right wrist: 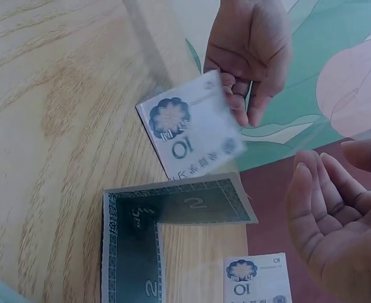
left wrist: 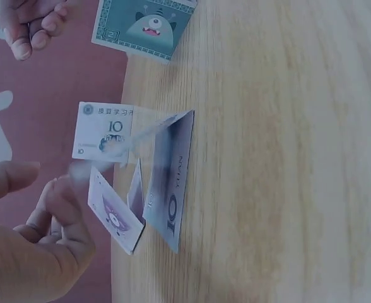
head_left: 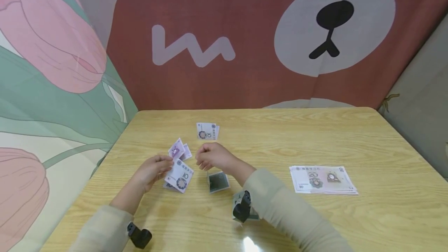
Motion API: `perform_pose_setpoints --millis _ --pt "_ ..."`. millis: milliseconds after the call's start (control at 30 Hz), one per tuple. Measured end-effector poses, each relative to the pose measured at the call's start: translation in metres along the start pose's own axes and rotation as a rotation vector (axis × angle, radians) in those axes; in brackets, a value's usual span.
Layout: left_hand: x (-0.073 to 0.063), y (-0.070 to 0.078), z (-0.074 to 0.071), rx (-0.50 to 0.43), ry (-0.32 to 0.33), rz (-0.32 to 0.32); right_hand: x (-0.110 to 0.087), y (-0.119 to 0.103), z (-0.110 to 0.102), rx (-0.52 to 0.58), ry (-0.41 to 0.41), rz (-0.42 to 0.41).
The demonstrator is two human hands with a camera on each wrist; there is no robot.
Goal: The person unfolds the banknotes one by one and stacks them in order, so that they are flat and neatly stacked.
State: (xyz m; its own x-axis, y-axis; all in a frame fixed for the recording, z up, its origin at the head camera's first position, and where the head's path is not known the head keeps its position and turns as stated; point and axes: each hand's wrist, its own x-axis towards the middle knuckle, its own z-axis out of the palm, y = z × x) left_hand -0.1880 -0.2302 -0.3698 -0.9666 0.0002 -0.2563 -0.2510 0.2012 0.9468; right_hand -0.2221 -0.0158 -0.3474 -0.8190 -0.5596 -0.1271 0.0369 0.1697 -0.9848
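Note:
My left hand [head_left: 152, 171] is beside a folded 10 note [head_left: 180, 176]. Its fingertips are at the note's edge; the left wrist view shows a gap between thumb and forefinger, and part of the note is blurred. Just beyond stand folded purple notes [head_left: 176, 150]. My right hand [head_left: 217, 155] is over the middle of the table, holding nothing; the right wrist view shows its thumb apart from its fingers. Below it stands a folded green 2 note [head_left: 218, 182]. Another green note [head_left: 252, 214] is partly hidden by the right sleeve and wrist camera.
Toward the back of the wooden table [head_left: 266, 135] is another folded 10 note [head_left: 207, 131]. A stack of flat 20 notes [head_left: 323, 180] lies on the right. A patterned cloth [head_left: 196, 84] hangs behind the table's far edge.

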Motion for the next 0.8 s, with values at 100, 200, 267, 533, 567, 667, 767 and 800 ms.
perform_pose_setpoints --millis 100,200,267,533,567,667,767,800 --pt "0.001 -0.003 0.002 0.013 0.016 -0.002 0.002 0.002 0.002 0.007 0.006 -0.006" --pt "0.001 -0.005 0.004 0.001 0.008 -0.044 0.004 0.003 0.005 0.01 0.014 -0.011" --pt "0.002 -0.005 0.006 -0.007 -0.013 -0.07 0.006 0.003 0.006 0.006 0.021 -0.007" --pt "0.005 -0.009 0.011 -0.014 -0.063 -0.055 0.014 0.006 0.01 -0.025 0.049 0.022" --pt "0.005 -0.009 0.011 -0.011 -0.067 -0.05 0.014 0.007 0.01 -0.026 0.051 0.025" --pt "0.006 -0.012 0.012 -0.009 -0.083 -0.042 0.015 0.008 0.011 -0.033 0.051 0.035" --pt "0.008 -0.015 0.013 0.003 -0.107 -0.039 0.015 0.009 0.012 -0.033 0.05 0.042" --pt "0.008 -0.016 0.013 0.002 -0.11 -0.043 0.015 0.009 0.012 -0.034 0.05 0.044"
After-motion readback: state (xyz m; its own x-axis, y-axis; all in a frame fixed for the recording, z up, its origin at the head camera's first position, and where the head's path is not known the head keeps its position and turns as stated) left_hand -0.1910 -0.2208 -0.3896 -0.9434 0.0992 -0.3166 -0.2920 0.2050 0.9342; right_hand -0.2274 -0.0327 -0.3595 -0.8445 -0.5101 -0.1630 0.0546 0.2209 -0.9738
